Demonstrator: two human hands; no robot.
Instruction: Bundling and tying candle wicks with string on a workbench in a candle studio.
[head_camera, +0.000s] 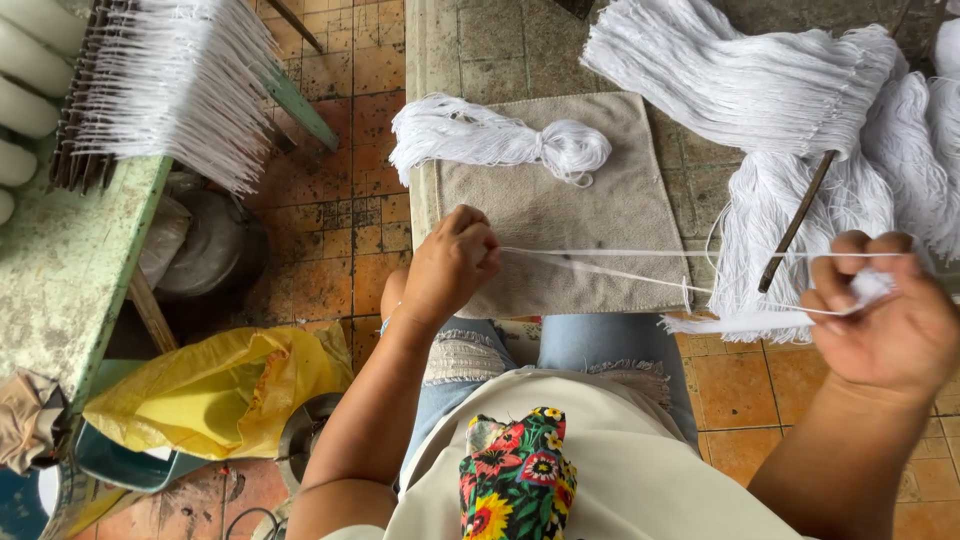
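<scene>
Over the lap, on a beige cloth (560, 215) spread across a worn grey stone ledge (500, 45), lies a knotted hank of white thread (490, 135); the cloth is stained and hangs over the ledge's near edge, just above the knees in torn blue jeans (470, 355); the left hand (452, 265) is closed, fingertips pinched on white strands (610, 262) at the cloth's near left part; the right hand (885, 310) is closed too, pinching the other end with a small tuft of white fibre, well apart from the left; the strands run taut between the two, low over the cloth. To the right a thick mass of white yarn (750, 85) spills down, with a thin dark rod (795, 222) slanting through it. Floor: orange tiles (345, 215), scuffed and dirty; at left a pale green tabletop (60, 265), paint chipped, carrying a rack of white threads (170, 85); below it a crumpled yellow plastic bag (215, 385) and a dark round pot (215, 250).
</scene>
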